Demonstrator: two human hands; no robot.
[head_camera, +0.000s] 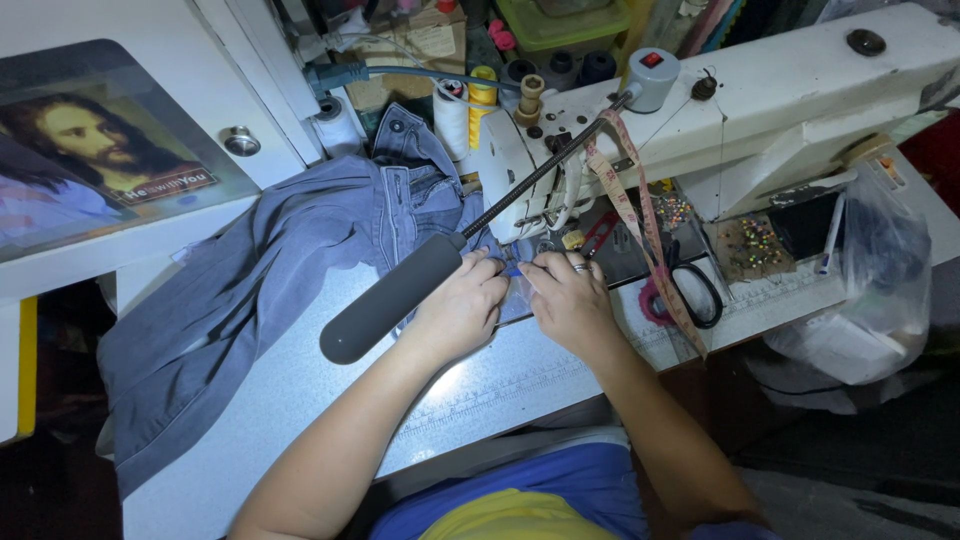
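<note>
At a sewing machine (760, 100), both hands press a pair of grey jeans (250, 290) flat on the desk (300, 400). The left hand (462, 308) and right hand (570, 300) sit side by side, fingers (487, 268) curled down onto the cloth just near of the needle, pinching a fold between them. Most of the jeans spill left, off the desk edge. A grey lamp arm (400, 295) crosses above the left hand. Scissors (690, 290) and a tape measure (640, 220) lie to the right.

Blue-grey jeans (250, 290) (faded denim), white sewing machine (800, 90), grey lamp head (390, 300), yellow thread spool (483, 90).
</note>
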